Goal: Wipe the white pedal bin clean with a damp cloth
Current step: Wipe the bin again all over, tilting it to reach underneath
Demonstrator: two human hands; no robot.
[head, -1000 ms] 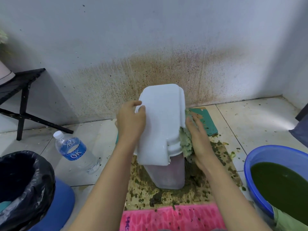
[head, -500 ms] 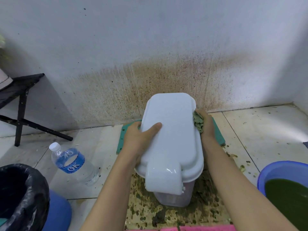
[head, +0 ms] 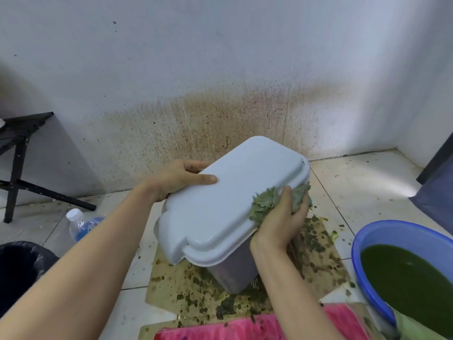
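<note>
The white pedal bin (head: 228, 204) stands on a stained board, its lid shut and turned at an angle, far end pointing right. My left hand (head: 176, 179) grips the lid's left rim, thumb lying flat on top and fingers round the far edge. My right hand (head: 282, 217) holds a greenish damp cloth (head: 266, 202) bunched against the lid's right rim and side. The lower body of the bin (head: 232, 273) is greyish and partly hidden by the lid and my right arm.
A blue basin (head: 382, 231) of dark green water sits at the right. A water bottle (head: 81, 224) lies on the tiled floor at left, near a black-lined bin (head: 22, 271). A pink mat (head: 220, 327) lies in front. A black stand (head: 17, 148) stands by the spattered wall.
The bin has been turned so its far end swings right. My right hand with the cloth slid back along the right rim toward me. My left hand shifted farther up the left edge.
</note>
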